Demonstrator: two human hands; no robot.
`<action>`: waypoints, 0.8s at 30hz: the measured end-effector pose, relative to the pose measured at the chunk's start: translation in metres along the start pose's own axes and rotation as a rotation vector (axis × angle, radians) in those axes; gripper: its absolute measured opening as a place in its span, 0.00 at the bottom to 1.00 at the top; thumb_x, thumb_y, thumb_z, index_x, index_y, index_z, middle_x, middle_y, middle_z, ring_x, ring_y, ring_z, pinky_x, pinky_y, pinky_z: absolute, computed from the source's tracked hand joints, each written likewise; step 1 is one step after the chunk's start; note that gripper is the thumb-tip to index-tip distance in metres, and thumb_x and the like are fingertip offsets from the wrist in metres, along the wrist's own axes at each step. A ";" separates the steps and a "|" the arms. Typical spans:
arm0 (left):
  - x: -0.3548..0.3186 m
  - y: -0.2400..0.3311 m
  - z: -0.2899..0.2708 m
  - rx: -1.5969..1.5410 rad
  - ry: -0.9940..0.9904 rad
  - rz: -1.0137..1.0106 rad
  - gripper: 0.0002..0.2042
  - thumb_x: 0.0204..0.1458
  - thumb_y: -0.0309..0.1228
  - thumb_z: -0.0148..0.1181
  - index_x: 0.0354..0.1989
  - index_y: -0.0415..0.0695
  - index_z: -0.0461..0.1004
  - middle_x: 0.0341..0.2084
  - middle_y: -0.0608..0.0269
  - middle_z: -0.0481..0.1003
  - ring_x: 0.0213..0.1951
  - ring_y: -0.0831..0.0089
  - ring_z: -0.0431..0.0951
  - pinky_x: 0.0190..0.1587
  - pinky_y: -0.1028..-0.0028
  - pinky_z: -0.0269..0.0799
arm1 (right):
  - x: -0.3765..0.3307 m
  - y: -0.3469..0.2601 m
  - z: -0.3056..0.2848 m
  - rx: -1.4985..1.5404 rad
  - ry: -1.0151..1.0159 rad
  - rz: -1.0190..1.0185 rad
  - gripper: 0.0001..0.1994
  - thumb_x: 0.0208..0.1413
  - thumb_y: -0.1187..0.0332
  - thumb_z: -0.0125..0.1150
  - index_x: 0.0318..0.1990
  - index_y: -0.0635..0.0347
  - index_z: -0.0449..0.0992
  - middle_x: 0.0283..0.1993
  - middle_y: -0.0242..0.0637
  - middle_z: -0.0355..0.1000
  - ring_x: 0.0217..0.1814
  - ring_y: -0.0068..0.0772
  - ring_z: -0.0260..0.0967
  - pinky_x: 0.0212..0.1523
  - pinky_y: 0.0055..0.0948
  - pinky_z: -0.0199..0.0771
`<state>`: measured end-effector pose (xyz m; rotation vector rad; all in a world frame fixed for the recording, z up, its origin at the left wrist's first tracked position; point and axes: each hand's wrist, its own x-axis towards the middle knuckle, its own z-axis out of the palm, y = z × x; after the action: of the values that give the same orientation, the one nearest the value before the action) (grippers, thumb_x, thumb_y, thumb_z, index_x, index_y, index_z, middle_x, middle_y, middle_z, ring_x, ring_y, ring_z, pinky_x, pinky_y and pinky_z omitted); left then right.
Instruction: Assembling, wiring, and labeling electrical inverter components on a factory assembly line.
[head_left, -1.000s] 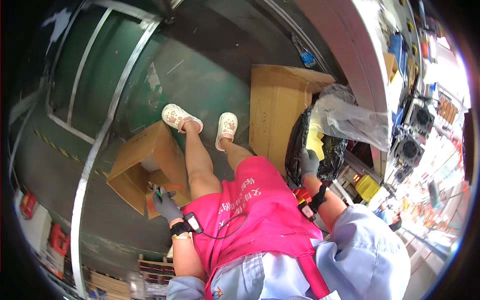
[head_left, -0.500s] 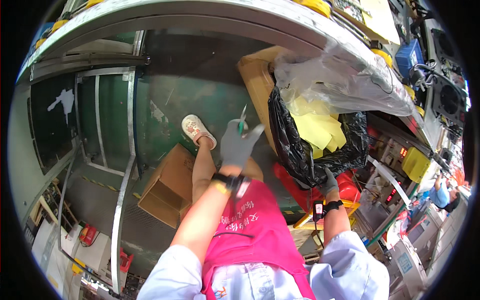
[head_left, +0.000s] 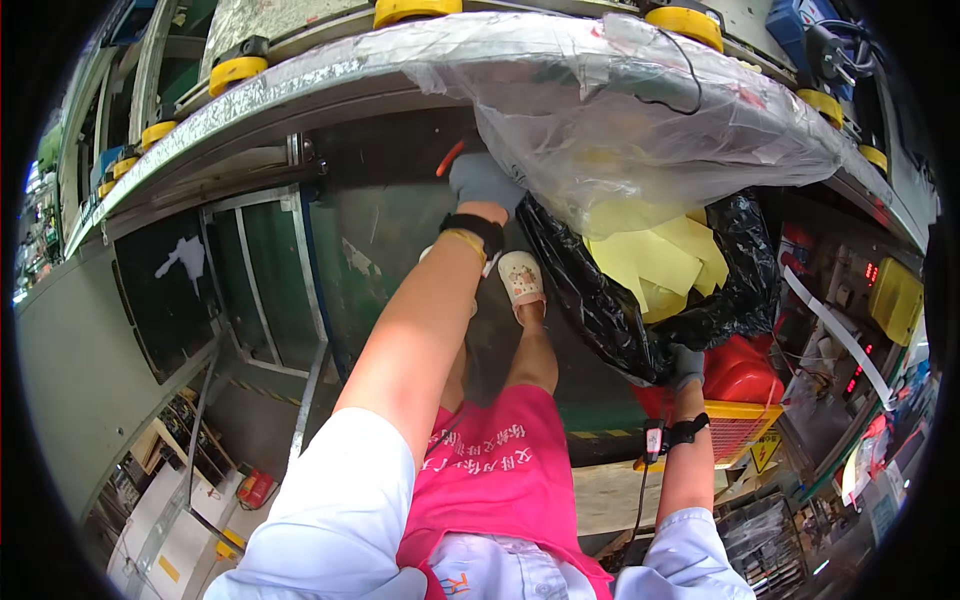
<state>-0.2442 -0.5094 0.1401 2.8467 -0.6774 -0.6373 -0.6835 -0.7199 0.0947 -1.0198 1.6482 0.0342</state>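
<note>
Your gloved left hand (head_left: 484, 180), raised to the edge of the steel worktop (head_left: 300, 85), closes its grip on a slim orange-handled tool (head_left: 450, 157) beside the clear plastic sheet (head_left: 640, 120), while your gloved right hand (head_left: 686, 366) clutches the black plastic bag (head_left: 600, 300) of yellow paper sheets (head_left: 655, 255) from below, so it hangs supported.

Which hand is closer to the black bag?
Right. The right hand grips the bottom of the black bag. The left hand is raised up beside the clear plastic sheet, apart from the bag.
</note>
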 end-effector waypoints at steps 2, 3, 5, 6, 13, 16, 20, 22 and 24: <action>0.011 -0.010 -0.003 0.099 -0.080 -0.023 0.15 0.51 0.40 0.50 0.40 0.46 0.76 0.40 0.53 0.76 0.44 0.58 0.76 0.43 0.66 0.72 | -0.007 -0.002 0.001 0.008 -0.054 -0.068 0.19 0.38 0.82 0.57 0.43 0.67 0.73 0.37 0.39 0.73 0.34 0.38 0.73 0.37 0.37 0.76; 0.017 -0.016 -0.007 0.147 -0.121 -0.038 0.14 0.52 0.37 0.48 0.39 0.46 0.77 0.40 0.53 0.77 0.44 0.58 0.76 0.44 0.67 0.71 | -0.012 -0.001 -0.004 0.009 -0.096 -0.108 0.20 0.37 0.82 0.57 0.44 0.67 0.73 0.39 0.39 0.73 0.38 0.38 0.72 0.41 0.34 0.74; 0.028 -0.028 -0.015 0.079 -0.049 -0.013 0.13 0.51 0.35 0.48 0.39 0.45 0.77 0.41 0.51 0.76 0.45 0.56 0.76 0.45 0.66 0.71 | -0.030 -0.007 -0.001 -0.015 -0.136 -0.178 0.22 0.36 0.83 0.57 0.46 0.66 0.73 0.44 0.38 0.73 0.44 0.37 0.71 0.46 0.31 0.72; 0.033 -0.031 -0.021 -0.009 0.016 0.036 0.13 0.49 0.33 0.49 0.39 0.44 0.76 0.41 0.50 0.75 0.45 0.54 0.75 0.46 0.65 0.70 | -0.040 -0.008 0.000 -0.013 -0.147 -0.186 0.22 0.36 0.83 0.57 0.46 0.66 0.73 0.44 0.38 0.73 0.44 0.37 0.71 0.46 0.31 0.72; -0.003 -0.150 -0.048 -0.096 0.127 0.001 0.20 0.44 0.32 0.54 0.49 0.49 0.71 0.40 0.49 0.75 0.43 0.52 0.75 0.47 0.60 0.70 | -0.068 -0.002 0.045 -0.014 -0.274 -0.291 0.21 0.37 0.82 0.57 0.45 0.66 0.73 0.44 0.35 0.72 0.43 0.30 0.69 0.48 0.28 0.68; -0.061 -0.199 -0.071 -0.049 -0.016 -0.306 0.26 0.42 0.30 0.56 0.55 0.53 0.63 0.36 0.45 0.75 0.41 0.48 0.75 0.43 0.55 0.70 | -0.070 -0.041 0.096 -0.142 -0.367 -0.344 0.18 0.38 0.80 0.58 0.43 0.66 0.74 0.40 0.33 0.73 0.42 0.29 0.69 0.46 0.27 0.68; -0.145 -0.272 -0.064 -0.070 -0.094 -0.631 0.29 0.39 0.31 0.59 0.55 0.49 0.61 0.38 0.44 0.75 0.44 0.46 0.73 0.45 0.56 0.70 | -0.054 -0.101 0.169 -0.531 -0.518 -0.511 0.16 0.42 0.76 0.56 0.43 0.64 0.75 0.41 0.35 0.74 0.42 0.29 0.70 0.47 0.29 0.68; -0.181 -0.310 -0.050 -0.084 -0.090 -0.688 0.30 0.38 0.31 0.60 0.55 0.48 0.62 0.38 0.44 0.75 0.44 0.46 0.73 0.45 0.57 0.70 | -0.036 -0.120 0.217 -1.106 -0.504 -0.934 0.16 0.49 0.69 0.53 0.47 0.62 0.74 0.45 0.38 0.74 0.46 0.35 0.70 0.51 0.34 0.66; -0.175 -0.318 -0.014 -0.273 -0.153 -0.684 0.29 0.37 0.32 0.60 0.54 0.45 0.63 0.39 0.45 0.75 0.44 0.47 0.74 0.46 0.58 0.70 | 0.057 -0.097 0.199 -1.513 -0.053 -1.385 0.17 0.56 0.63 0.47 0.51 0.57 0.73 0.52 0.44 0.71 0.57 0.41 0.64 0.59 0.38 0.59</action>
<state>-0.2534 -0.1465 0.1429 2.7424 0.3818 -0.9508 -0.4669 -0.7122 0.0227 -3.0140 0.2786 0.4049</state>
